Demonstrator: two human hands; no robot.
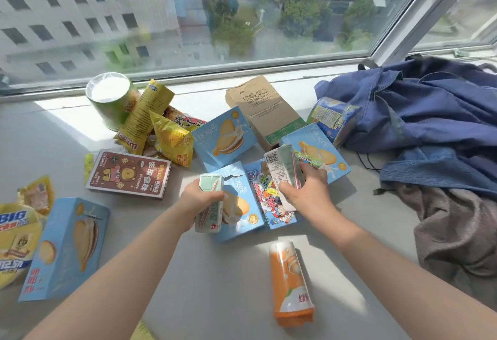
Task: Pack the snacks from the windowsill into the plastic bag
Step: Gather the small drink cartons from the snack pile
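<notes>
Each hand holds a pale green drink carton above the windowsill (215,272): the left hand (200,199) has its grip closed around one carton (211,205), the right hand (306,191) grasps another carton (282,170). Blue biscuit boxes (223,138), a brown box (129,173), yellow packets (172,138) and an orange tube (290,283) lie scattered about. No plastic bag shows.
</notes>
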